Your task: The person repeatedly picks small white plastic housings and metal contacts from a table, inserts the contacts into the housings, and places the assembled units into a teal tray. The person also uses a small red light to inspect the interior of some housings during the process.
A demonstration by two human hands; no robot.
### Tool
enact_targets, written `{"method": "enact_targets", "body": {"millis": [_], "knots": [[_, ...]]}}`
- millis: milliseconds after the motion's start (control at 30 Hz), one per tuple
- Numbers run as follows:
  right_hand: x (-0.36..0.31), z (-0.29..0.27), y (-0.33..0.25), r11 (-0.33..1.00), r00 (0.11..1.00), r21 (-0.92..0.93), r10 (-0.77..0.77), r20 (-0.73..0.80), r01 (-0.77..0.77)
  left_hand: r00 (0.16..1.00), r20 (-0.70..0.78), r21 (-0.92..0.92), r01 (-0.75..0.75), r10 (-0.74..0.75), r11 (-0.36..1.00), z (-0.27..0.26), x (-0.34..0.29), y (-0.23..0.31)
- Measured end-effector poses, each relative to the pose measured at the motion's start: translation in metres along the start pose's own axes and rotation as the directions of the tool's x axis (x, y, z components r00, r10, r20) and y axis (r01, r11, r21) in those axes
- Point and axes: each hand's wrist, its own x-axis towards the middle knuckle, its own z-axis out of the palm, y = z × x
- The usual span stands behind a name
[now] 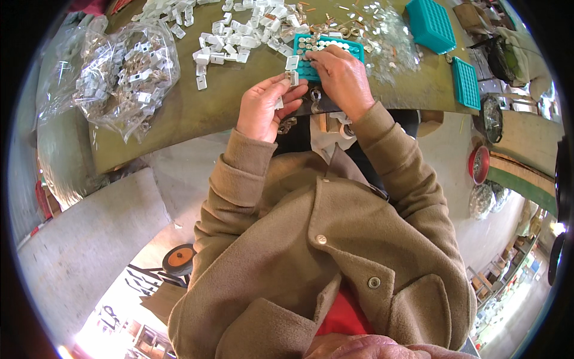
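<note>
My left hand (262,109) is closed around a small white plastic case (292,78), held by thumb and fingers at the near left corner of a teal rack (355,46). More white shows between its lower fingers. Over the rack reaches my right hand (342,79), its thumb and fingertips drawn together among small round white pieces (326,43) set in the rack's holes. Whatever those fingertips hold is hidden. Just beyond my left hand lies a loose heap of similar white cases (245,40).
A clear bag (128,78) of cases and metal parts sits at the table's left. Two more teal racks, one taller (430,27) and one flat (465,82), stand at the right. Small clear bags (388,45) and metal rings (353,32) lie behind my right hand.
</note>
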Motion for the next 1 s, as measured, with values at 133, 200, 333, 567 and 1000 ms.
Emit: {"method": "enact_targets", "body": {"millis": [133, 200, 333, 567, 1000], "knots": [[0.000, -0.005, 0.001, 1.000, 1.000, -0.024, -0.020, -0.001, 0.020, 1.000, -0.013, 0.046, -0.013, 0.013, 0.999, 0.000, 0.001, -0.001], [0.003, -0.011, -0.002, 0.998, 0.998, -0.058, 0.037, 0.050, -0.034, 1.000, -0.026, 0.056, -0.011, 0.012, 0.998, 0.002, 0.000, -0.002], [-0.002, -0.025, -0.018, 0.954, 0.997, 0.291, 0.062, 0.047, -0.073, 0.999, -0.044, 0.079, -0.010, 0.014, 0.997, 0.008, -0.004, -0.002], [-0.011, -0.024, -0.037, 0.956, 0.998, 0.286, -0.055, -0.027, 0.061, 0.997, -0.051, 0.068, -0.046, 0.050, 0.997, 0.015, -0.011, -0.005], [-0.010, -0.014, -0.018, 0.845, 0.973, 0.483, 0.219, 0.076, -0.229, 0.990, -0.139, 0.037, 0.010, -0.005, 0.999, 0.006, -0.003, -0.011]]}}
